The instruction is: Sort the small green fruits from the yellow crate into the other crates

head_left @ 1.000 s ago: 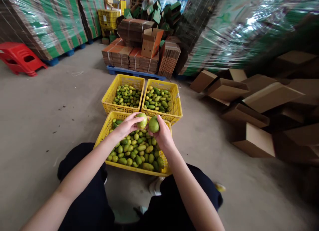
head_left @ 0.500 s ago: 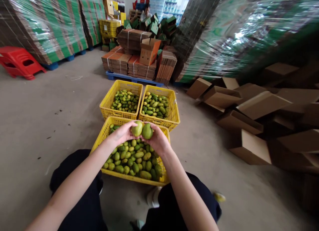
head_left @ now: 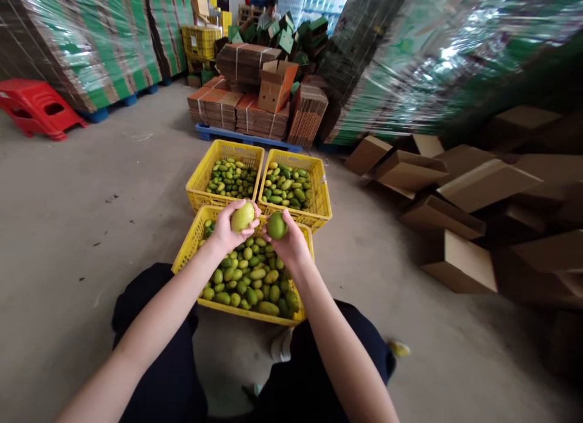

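Observation:
My left hand is wrapped round a yellow-green fruit, smooth and oval. In my right hand is a darker green fruit, gripped between thumb and fingers. Both hands hang above the near yellow crate, a small gap between them. Many loose green and yellowish fruits of the same sort lie in that crate. My forearms and hands cover part of its far rim. What exact kind of fruit this is, I cannot tell.
Beyond stand two more yellow crates, the left one and the right one, both holding fruit. Flattened cartons rest on a blue pallet. Open cardboard boxes lie at right, a red stool at left. A person is far back.
My hands have drawn apart, so the two fruits no longer sit side by side. The left hand has turned and shows more of its fruit. The view has shifted slightly.

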`<state>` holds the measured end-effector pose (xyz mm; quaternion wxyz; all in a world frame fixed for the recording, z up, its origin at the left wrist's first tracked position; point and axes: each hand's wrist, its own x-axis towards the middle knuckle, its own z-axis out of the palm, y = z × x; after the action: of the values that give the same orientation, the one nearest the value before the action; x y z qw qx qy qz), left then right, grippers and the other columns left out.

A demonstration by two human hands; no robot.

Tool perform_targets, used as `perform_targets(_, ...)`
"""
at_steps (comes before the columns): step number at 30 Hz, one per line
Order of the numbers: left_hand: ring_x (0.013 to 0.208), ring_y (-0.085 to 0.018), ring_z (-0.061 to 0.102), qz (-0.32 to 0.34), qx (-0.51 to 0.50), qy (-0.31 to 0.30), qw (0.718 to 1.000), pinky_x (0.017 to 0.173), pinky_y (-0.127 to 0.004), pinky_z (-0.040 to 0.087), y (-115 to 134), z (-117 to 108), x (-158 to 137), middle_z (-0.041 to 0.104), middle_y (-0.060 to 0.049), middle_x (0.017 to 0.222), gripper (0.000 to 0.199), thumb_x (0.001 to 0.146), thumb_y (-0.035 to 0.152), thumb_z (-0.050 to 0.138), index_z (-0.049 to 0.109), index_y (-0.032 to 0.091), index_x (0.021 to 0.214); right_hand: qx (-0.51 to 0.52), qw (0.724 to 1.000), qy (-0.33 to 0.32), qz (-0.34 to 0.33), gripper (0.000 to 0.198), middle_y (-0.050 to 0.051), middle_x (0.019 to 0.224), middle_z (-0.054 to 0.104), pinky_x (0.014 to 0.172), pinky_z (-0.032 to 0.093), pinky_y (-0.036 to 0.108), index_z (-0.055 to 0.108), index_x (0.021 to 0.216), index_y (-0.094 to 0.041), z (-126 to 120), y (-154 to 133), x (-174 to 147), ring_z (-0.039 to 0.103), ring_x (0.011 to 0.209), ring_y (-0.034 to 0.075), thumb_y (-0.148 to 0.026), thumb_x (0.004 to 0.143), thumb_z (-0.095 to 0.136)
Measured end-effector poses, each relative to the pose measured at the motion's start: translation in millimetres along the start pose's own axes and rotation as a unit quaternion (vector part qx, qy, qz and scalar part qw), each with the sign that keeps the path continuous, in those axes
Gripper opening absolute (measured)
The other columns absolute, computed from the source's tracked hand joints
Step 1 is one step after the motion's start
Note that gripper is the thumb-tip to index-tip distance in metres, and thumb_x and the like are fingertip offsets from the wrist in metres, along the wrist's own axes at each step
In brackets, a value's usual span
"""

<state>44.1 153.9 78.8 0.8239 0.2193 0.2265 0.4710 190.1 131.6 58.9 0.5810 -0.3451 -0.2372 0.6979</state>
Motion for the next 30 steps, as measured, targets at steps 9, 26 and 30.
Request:
perform_targets(9, 0.049, -0.01, 0.057, -0.052, 0.007, 0.071, 0.996, 0.044, -0.02, 0.045, -8, -8, 11, 0.066, -0.004, 0.067, 0.053, 0.098, 0.053, 0.033, 0.068, 0.013, 0.098, -0.01, 1.0, 0.014, -0.005, 0.029, 0.001, 0.066, 0.065, 0.037, 0.039, 0.025, 0.064, 0.074, -0.022, -1, 9, 7, 0.053, 0.048, 0.013, -0.05, 0.077, 0.063)
perform_targets(26, 0.123, -0.021, 0.058, 0.111, -0.182, 0.029, 0.977, 0.099, -0.037, 0.05, -21, 0, 20, 0.069, -0.002, 0.118, 0.04, 0.101, 0.041, 0.031, 0.066, 0.026, 0.114, 0.261, 0.962, 0.042, -0.063, 0.011, -0.003, 0.076, 0.072, 0.083, 0.058, 0.029, 0.063, 0.081, -0.022, 12, -3, 12, 0.071, 0.092, 0.015, -0.02, 0.084, 0.053)
perform_targets(30, 0.127, -0.027, 0.054, 0.075, -0.181, 0.05, 0.979, 0.103, -0.045, 0.046, -33, -4, 20, 0.067, -0.009, 0.123, 0.048, 0.098, 0.049, 0.031, 0.064, 0.02, 0.118, 0.292, 0.953, 0.061, -0.049, 0.01, -0.002, 0.086, 0.075, 0.079, 0.058, 0.025, 0.063, 0.082, -0.022, 12, 8, 15, 0.07, 0.088, 0.013, -0.021, 0.084, 0.053)
